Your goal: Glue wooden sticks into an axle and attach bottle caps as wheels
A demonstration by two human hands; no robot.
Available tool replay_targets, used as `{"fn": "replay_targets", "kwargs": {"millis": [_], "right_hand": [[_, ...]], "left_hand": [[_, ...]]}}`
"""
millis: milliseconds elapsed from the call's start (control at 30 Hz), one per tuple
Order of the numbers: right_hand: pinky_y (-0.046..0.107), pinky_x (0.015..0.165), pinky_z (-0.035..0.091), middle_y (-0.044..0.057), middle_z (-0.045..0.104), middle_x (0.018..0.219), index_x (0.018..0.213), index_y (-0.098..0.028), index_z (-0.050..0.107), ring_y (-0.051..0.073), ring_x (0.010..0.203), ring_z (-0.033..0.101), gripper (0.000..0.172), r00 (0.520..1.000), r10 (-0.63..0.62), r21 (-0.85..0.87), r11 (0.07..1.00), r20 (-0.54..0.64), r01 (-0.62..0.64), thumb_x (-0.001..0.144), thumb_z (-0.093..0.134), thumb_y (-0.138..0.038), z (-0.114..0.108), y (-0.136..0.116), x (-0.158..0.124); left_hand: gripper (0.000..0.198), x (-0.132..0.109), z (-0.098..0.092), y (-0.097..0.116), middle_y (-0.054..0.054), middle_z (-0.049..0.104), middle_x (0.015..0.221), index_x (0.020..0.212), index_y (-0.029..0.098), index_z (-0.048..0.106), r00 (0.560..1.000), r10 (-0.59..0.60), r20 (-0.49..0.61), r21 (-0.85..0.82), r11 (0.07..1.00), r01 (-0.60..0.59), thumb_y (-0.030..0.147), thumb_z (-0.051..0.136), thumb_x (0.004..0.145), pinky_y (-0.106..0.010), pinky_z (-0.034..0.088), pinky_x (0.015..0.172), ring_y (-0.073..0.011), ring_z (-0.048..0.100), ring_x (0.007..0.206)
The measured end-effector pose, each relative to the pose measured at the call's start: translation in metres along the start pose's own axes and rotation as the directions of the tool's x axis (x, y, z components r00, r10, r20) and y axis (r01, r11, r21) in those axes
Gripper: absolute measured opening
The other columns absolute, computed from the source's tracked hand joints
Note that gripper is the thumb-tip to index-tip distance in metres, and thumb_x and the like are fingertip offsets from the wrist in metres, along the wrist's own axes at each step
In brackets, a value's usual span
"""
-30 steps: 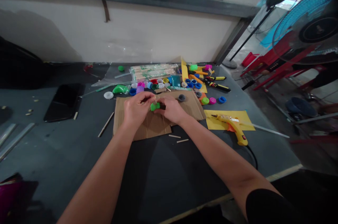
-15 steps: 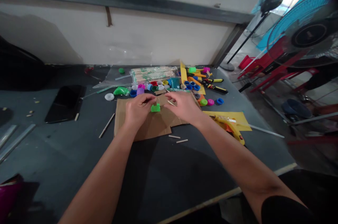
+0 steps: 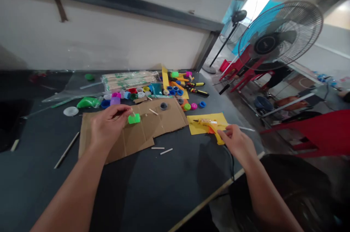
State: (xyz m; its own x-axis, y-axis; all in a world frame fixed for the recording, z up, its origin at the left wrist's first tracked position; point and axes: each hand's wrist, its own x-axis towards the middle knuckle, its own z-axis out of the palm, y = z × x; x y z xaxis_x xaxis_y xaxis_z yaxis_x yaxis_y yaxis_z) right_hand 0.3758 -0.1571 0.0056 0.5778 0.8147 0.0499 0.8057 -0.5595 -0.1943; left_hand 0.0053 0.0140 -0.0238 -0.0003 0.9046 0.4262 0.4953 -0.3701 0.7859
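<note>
from my remote station i log the left hand [image 3: 111, 124] with fingertips narrowed in a pinch on a short stick [image 3: 133, 113] at the green piece [image 3: 134, 119], which sits over the cardboard [image 3: 142, 138]. the right hand [image 3: 237, 141] is at the handle of the yellow glue gun [image 3: 219, 136], fingers partly curled; i cannot tell whether they grip it, and the gun lies across a yellow sheet [image 3: 194, 128], right of the cardboard

The cardboard [image 3: 144, 130] looks matt, glue gun [image 3: 216, 127] probably plastic.
</note>
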Motion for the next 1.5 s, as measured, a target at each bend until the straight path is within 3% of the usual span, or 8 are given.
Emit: {"fn": "replay_targets", "kwargs": {"millis": [233,400,567,767,967,1267,1333,1500], "right_hand": [[0.030,0.056,0.037,0.006,0.070,0.083,0.091,-0.021,0.063,0.025,0.075,0.065,0.036,0.980,0.068,-0.064,0.996,0.186,-0.057,0.074,0.058,-0.052,0.022,0.005,0.017],[0.031,0.054,0.040,0.004,0.065,0.068,0.078,-0.020,0.064,0.022,0.064,0.060,0.020,0.971,0.083,0.187,0.974,0.223,-0.127,0.068,0.061,-0.036,0.026,0.010,0.023],[0.030,0.052,0.048,0.004,0.064,0.073,0.085,-0.021,0.060,0.019,0.061,0.058,0.030,0.931,-0.029,0.774,0.565,0.365,-0.286,0.060,0.073,-0.034,0.006,-0.009,-0.003],[0.033,0.061,0.052,0.000,0.057,0.062,0.081,-0.022,0.064,0.015,0.057,0.053,0.025,0.824,-0.418,0.923,0.150,0.384,-0.354,0.069,0.072,-0.041,-0.017,-0.072,-0.027],[0.029,0.067,0.054,-0.003,0.055,0.062,0.093,-0.018,0.067,0.010,0.058,0.050,0.028,0.566,-0.634,0.822,0.209,0.526,-0.530,0.068,0.077,-0.028,-0.006,-0.135,-0.016],[0.028,0.057,0.059,0.011,0.068,0.106,0.102,-0.018,0.064,0.020,0.086,0.068,0.031,0.469,-0.676,0.804,0.335,0.568,-0.491,0.075,0.072,-0.031,-0.009,-0.150,0.015],[0.024,0.052,0.057,0.012,0.069,0.107,0.101,-0.017,0.064,0.018,0.078,0.068,0.031,0.476,-0.699,0.831,0.328,0.533,-0.449,0.075,0.071,-0.033,-0.010,-0.154,0.014],[0.019,0.041,0.045,0.007,0.072,0.095,0.088,-0.016,0.064,0.005,0.045,0.054,0.019,0.624,-0.658,0.907,0.308,0.421,-0.288,0.074,0.068,-0.027,0.000,-0.166,0.004]], "left_hand": [[0.010,-0.001,-0.003,0.008,0.003,0.071,0.077,0.082,0.024,0.071,1.000,0.016,-0.025,0.076,0.997,-0.014,0.032,0.066,0.079,-0.025,0.050,0.067,-0.0130,0.063,0.069],[0.012,-0.001,-0.002,0.005,0.002,0.071,0.076,0.081,0.023,0.070,1.000,0.006,0.008,0.016,1.000,-0.006,0.032,0.063,0.080,-0.023,0.050,0.064,-0.0124,0.063,0.067],[0.012,-0.001,-0.002,0.005,0.002,0.070,0.076,0.082,0.023,0.070,1.000,0.009,0.029,-0.021,1.000,-0.008,0.032,0.062,0.080,-0.023,0.049,0.064,-0.0125,0.062,0.069],[0.012,-0.001,-0.002,0.005,0.002,0.070,0.075,0.081,0.024,0.071,0.999,-0.018,0.040,-0.040,0.999,0.019,0.033,0.063,0.079,-0.024,0.050,0.065,-0.0133,0.063,0.068],[0.011,0.001,-0.001,0.002,0.001,0.071,0.075,0.083,0.024,0.071,0.998,-0.008,0.054,-0.065,0.998,0.012,0.031,0.063,0.079,-0.024,0.050,0.065,-0.0135,0.064,0.068],[0.008,0.001,-0.001,0.000,0.002,0.070,0.073,0.080,0.025,0.070,0.998,0.002,0.063,-0.072,0.997,0.002,0.031,0.063,0.079,-0.025,0.050,0.065,-0.0138,0.063,0.068],[0.008,0.002,0.000,0.000,0.002,0.069,0.072,0.080,0.025,0.069,0.998,0.002,0.069,-0.102,0.995,0.006,0.030,0.063,0.079,-0.025,0.050,0.064,-0.0140,0.064,0.068],[0.006,0.003,0.001,0.000,0.002,0.069,0.071,0.079,0.025,0.069,0.998,0.010,0.060,-0.121,0.993,-0.003,0.029,0.065,0.078,-0.025,0.050,0.062,-0.0131,0.063,0.065]]}}
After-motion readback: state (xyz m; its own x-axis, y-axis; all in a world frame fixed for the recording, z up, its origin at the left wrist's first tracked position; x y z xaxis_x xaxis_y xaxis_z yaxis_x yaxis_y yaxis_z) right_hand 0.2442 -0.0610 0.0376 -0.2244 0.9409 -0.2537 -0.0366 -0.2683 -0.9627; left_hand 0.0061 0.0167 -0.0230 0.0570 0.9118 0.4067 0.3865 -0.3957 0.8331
